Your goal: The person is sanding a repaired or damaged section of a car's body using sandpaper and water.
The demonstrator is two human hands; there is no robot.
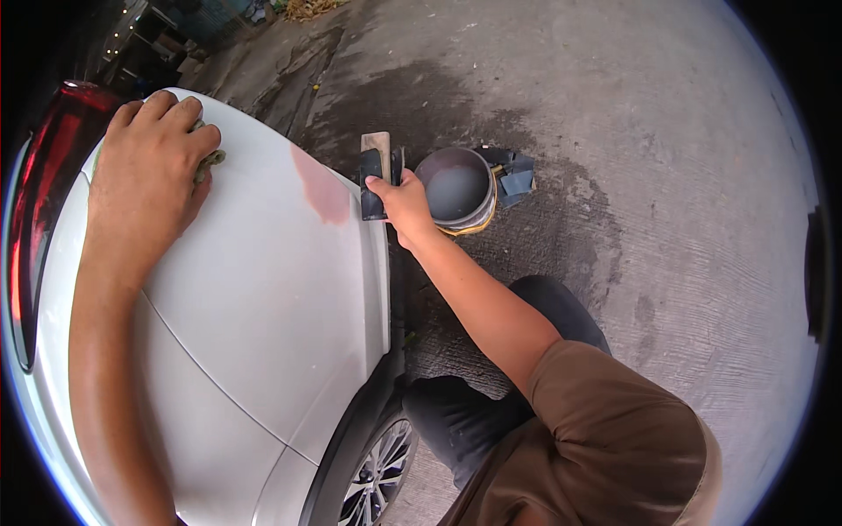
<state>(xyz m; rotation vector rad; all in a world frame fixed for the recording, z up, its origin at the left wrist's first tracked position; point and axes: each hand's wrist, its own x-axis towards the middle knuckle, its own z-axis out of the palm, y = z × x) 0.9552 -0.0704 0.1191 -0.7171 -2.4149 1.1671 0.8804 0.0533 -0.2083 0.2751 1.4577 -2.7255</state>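
Note:
My left hand rests on the white car bumper, its fingers curled around a damp-looking greenish cloth beside the red tail light. A pinkish patch shows on the bumper between my two hands. At the bumper's right edge, my right hand grips a block with dark sandpaper wrapped about it; how the sheet is fixed is hidden. Just right of that hand stands a round bucket holding greyish water.
Pieces of dark sandpaper lie on the wet concrete ground beside the bucket. The car's rear wheel is below, close to my bent knees. Clutter stands at the upper left.

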